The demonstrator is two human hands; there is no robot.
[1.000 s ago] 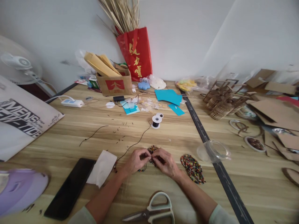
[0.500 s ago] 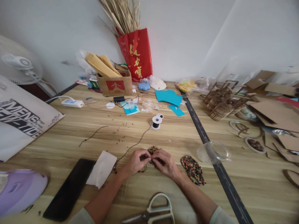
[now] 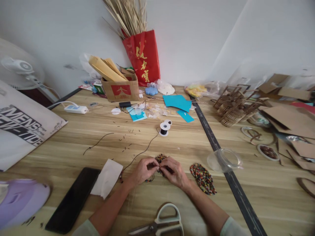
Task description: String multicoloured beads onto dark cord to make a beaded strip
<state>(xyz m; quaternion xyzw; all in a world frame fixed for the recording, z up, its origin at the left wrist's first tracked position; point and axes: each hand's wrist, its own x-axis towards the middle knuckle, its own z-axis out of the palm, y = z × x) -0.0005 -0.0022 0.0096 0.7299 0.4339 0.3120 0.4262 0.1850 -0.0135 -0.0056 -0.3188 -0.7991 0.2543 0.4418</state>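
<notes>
Fingertips of my left hand [image 3: 145,171] and my right hand [image 3: 176,174] meet in a close pinch over a multicoloured string of beads [image 3: 160,158]. Both hands are closed on part of it; the exact spot between the fingertips is too small to make out. Some beads lie behind and under the fingers, partly hidden. A thin dark cord [image 3: 142,151] runs from a white spool [image 3: 164,129] to beads [image 3: 121,178] beside my left wrist. To the right of my right hand lies a second heap of bead strings [image 3: 202,178]. Scissors [image 3: 168,217] rest between my forearms.
On the left are a black phone [image 3: 73,200], a white paper [image 3: 107,178] and a purple-white device [image 3: 23,203]. A clear round container [image 3: 224,160] stands on the right, with small woven baskets [image 3: 228,111] behind. A cardboard box [image 3: 120,90] and red bag [image 3: 142,59] stand at the back.
Almost nothing differs. Both hands keep their pinch over the beads, and the whole view has shifted very slightly.
</notes>
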